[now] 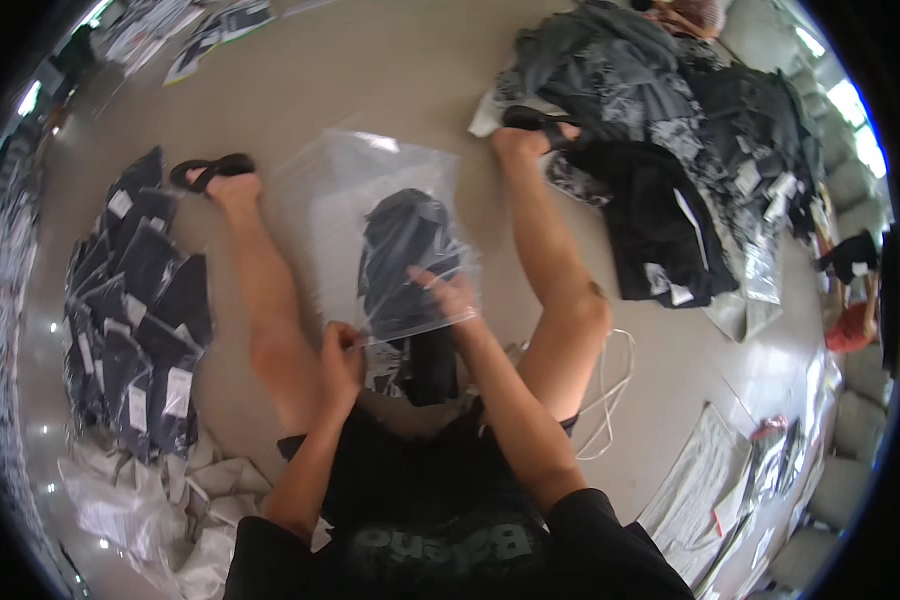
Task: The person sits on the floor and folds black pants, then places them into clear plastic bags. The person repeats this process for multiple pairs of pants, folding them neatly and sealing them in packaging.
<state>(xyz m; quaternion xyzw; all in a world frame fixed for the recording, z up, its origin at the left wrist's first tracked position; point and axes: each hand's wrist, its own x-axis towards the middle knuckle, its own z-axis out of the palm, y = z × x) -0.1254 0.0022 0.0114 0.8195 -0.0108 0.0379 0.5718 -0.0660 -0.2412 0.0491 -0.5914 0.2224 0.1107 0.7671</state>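
Between my legs, a clear plastic bag [335, 195] lies with a folded dark garment [400, 240] partly inside it. The garment's lower end sticks out past the bag's near edge, showing black cloth and a grey patterned part. My left hand [342, 357] pinches the left corner of that edge, fingers closed. Inside the bag's mouth, my right hand [450, 296] grips the garment's right side, thumb lying across the top under the plastic. Its other fingers are mostly hidden by the cloth.
Bagged dark garments [135, 310] are piled on the left. Pale crumpled plastic [160, 500] lies near left. A heap of grey and black clothes [610, 80] is at far right, with black folded trousers [660, 225] before it. A white cord [610, 390] lies beside my right knee.
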